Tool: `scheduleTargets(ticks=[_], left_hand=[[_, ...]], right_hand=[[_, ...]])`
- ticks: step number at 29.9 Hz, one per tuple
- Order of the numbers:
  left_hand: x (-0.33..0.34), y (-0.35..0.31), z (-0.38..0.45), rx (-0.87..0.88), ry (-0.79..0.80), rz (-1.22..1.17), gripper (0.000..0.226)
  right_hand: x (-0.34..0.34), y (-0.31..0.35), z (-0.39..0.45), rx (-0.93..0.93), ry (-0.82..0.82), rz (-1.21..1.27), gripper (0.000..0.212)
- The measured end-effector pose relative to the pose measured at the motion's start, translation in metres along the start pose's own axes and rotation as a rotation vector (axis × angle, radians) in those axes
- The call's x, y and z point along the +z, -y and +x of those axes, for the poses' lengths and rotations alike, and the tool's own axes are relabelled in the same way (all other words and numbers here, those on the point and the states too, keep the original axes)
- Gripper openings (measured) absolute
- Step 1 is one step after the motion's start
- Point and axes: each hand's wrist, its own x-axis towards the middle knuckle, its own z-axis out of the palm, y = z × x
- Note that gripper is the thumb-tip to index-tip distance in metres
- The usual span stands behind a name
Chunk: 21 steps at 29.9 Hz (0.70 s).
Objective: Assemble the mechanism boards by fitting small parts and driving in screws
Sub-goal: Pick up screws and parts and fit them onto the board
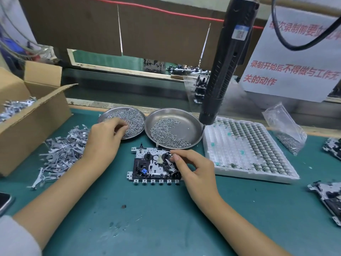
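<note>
A mechanism board point(147, 166), black and silver with a blue part, lies flat on the green mat in front of me. My right hand point(195, 170) rests on its right end, fingertips pinching a small silver metal lever point(170, 164) against the board. My left hand point(106, 137) reaches into the left steel dish point(135, 112) of small screws, fingers curled among them; whether it holds a screw is hidden. A second steel dish point(191, 122) of screws sits just behind the board. A black electric screwdriver point(224, 71) hangs above the dish's right edge.
A white foam tray point(245, 150) of small parts lies to the right, with a plastic bag of screws point(287, 132) beyond it. A pile of metal levers point(62, 152) and an open cardboard box point(31, 115) stand left. More boards point(328, 196) lie far right. A phone point(4, 202) sits at the left edge.
</note>
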Motion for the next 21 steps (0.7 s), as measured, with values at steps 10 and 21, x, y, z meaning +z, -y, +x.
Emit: scheduleTargets(ticks=[10, 21], left_hand=[[0.0041, -0.0010, 0.0044, 0.090, 0.042, 0.142, 0.010], [0.0071, -0.0032, 0.0054, 0.077, 0.051, 0.146, 0.012]], right_hand=[[0.0014, -0.0023, -0.0003, -0.027, -0.004, -0.006, 0.032], [0.0020, -0.0046, 0.0000, -0.030, -0.006, -0.016, 0.024]])
